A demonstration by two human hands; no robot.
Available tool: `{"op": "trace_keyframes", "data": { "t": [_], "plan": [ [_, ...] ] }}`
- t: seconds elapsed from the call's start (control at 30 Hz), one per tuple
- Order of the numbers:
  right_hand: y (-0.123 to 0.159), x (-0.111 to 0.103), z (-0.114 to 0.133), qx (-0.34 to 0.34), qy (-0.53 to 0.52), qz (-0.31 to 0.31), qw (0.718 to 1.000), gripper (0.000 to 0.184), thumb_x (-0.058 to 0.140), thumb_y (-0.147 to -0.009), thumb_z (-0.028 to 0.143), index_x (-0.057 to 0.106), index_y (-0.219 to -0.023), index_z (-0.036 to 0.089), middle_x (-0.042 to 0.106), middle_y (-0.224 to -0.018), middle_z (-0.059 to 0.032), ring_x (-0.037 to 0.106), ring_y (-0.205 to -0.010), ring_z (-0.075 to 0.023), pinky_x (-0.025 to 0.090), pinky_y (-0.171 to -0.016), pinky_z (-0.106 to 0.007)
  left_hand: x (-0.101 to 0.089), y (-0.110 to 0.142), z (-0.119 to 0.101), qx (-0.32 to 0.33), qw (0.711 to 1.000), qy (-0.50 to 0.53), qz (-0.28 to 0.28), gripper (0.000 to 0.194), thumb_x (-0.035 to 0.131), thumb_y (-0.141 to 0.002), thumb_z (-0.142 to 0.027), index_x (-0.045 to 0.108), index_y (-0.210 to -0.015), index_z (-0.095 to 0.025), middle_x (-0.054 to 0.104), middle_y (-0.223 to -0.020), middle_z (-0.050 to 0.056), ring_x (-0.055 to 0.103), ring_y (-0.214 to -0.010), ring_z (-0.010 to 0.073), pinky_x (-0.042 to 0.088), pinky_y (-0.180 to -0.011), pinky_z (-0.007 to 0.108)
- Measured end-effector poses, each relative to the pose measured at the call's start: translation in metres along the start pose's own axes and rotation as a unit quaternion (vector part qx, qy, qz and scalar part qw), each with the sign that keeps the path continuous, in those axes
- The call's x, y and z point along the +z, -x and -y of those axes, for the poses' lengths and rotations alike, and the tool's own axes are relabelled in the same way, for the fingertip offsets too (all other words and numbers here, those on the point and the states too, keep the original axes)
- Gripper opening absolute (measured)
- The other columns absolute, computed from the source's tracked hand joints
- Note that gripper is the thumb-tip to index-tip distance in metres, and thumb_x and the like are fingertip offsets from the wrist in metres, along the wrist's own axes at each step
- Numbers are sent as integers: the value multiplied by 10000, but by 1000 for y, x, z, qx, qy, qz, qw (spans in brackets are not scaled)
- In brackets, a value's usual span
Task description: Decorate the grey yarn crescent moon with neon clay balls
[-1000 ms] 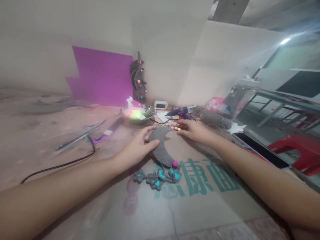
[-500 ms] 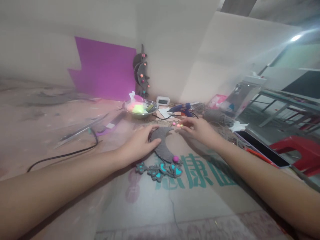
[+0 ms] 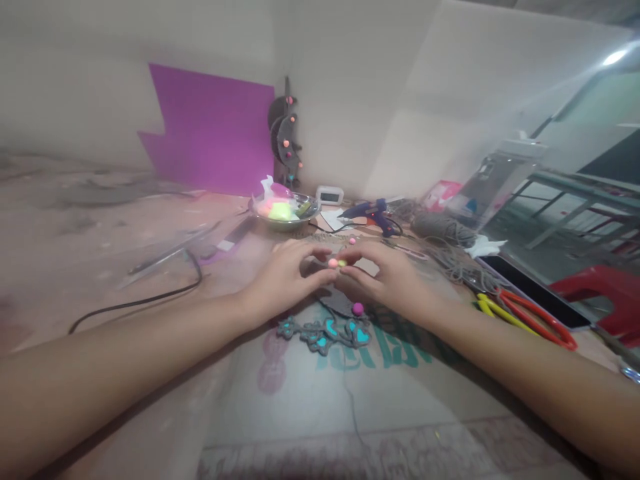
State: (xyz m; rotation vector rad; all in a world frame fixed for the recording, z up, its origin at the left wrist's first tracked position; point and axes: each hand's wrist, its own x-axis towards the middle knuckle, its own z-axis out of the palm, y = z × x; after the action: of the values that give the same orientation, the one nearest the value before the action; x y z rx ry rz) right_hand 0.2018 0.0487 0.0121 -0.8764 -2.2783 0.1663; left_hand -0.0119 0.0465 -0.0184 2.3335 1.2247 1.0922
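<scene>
Coral ball [image 3: 333, 264] clamped in the grip of the left hand [image 3: 286, 272] sits beside a yellow ball [image 3: 342, 263] clamped by the right hand [image 3: 396, 280], over a grey crescent [image 3: 341, 304] on the worktop [image 3: 100, 267]; slack pinching could drop either.

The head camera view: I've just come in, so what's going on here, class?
A person is working with two small balls above a grey crescent. The right hand pinches a yellow-green ball; the left hand has its fingertips around an orange ball right beside it, though how firmly is hard to tell. A magenta ball sits at the crescent's lower tip, with grey-and-turquoise ornaments just below. A pink ball lies beyond the hands.
</scene>
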Motion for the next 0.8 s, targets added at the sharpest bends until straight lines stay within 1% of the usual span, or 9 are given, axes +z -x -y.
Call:
{"op": "trace_keyframes", "data": {
  "t": [0.07,0.1,0.2,0.33,0.4,0.53,0.63,0.7,0.8],
  "plan": [
    [2,4,4,-28,0,7,1000,125,630,-912,241,707,-995,186,757,-931,-52,682,-847,-186,514,-769,-304,0,0,-1,12,1000,0,1,251,615,-899,-440,708,-1004,-232,729,-1037,35,633,-1026,237,437,-938,398],
    [2,6,4,-29,-1,8,1000,127,632,-911,237,707,-1001,187,758,-932,-51,682,-847,-186,515,-769,-305,0,0,-2,15,1000,0,1,248,606,-905,-438,713,-964,-222,731,-999,37,636,-998,234,437,-921,393],
    [4,9,1,12,-11,-6,1000,131,628,-909,246,712,-991,187,757,-936,-53,687,-870,-196,521,-792,-318,-2,-1,-3,10,1000,1,4,253,583,-916,-427,708,-926,-207,728,-962,33,634,-969,225,436,-906,382],
    [5,10,-7,94,-30,-21,995,138,651,-863,246,717,-972,193,752,-930,-54,693,-873,-212,531,-785,-334,-11,-5,0,-29,1000,-8,0,261,571,-912,-418,706,-970,-202,728,-1024,34,626,-1007,228,446,-912,372],
    [5,9,-10,119,-45,-20,992,163,678,-830,252,709,-980,196,747,-925,-50,691,-863,-207,531,-773,-329,-15,-8,7,-45,998,-39,-1,274,564,-911,-396,711,-1024,-194,726,-1062,50,621,-1029,239,449,-911,377],
    [4,6,-4,129,-65,9,990,106,675,-827,266,705,-894,190,739,-875,-37,679,-824,-184,517,-752,-302,-17,-14,26,-34,989,-142,35,329,514,-926,-362,739,-1070,-170,717,-1026,97,614,-991,273,455,-883,414],
    [3,5,4,137,-84,49,986,87,661,-836,260,711,-865,194,739,-837,-18,675,-789,-170,510,-726,-283,-14,-15,35,-24,985,-166,48,363,490,-938,-372,735,-1120,-174,686,-1022,111,599,-998,278,457,-887,423],
    [4,6,6,143,-96,54,983,81,666,-831,247,713,-876,197,742,-845,-14,675,-781,-165,507,-709,-275,-14,-14,35,-22,986,-160,43,365,496,-940,-375,718,-1147,-173,678,-1046,108,593,-1017,273,455,-899,419],
    [5,8,7,147,-100,33,984,78,676,-829,236,705,-893,199,738,-832,-8,667,-739,-156,503,-673,-266,-16,-10,26,-6,990,-140,11,341,501,-951,-376,697,-1143,-173,684,-1093,97,591,-1064,260,437,-932,414]
  ]
}}
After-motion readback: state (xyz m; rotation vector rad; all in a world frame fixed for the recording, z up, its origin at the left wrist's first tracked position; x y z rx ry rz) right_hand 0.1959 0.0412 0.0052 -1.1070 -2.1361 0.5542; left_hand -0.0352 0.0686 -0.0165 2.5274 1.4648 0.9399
